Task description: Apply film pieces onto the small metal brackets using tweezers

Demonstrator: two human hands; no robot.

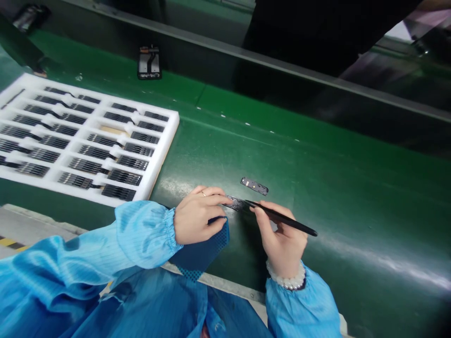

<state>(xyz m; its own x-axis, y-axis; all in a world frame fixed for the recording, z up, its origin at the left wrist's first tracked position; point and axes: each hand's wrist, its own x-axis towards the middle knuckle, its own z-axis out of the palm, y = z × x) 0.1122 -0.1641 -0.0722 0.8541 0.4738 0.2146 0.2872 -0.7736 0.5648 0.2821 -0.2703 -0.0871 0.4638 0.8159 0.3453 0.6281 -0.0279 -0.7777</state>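
My left hand lies low over the table, its fingertips on the left end of a narrow dark electronic part. Below that hand, its thumb reaches a dark blue sheet with a dotted edge. Black tweezers are pinched in my right hand, their tip at the right end of the same part. Whether the tip touches it I cannot tell. A second narrow dark part lies just beyond, apart from both hands.
At left, a white foam tray holds rows of dark flat strips with cables. A phone assembly lies near the back of the green table. Behind runs a rail; a person in dark clothing is across from me.
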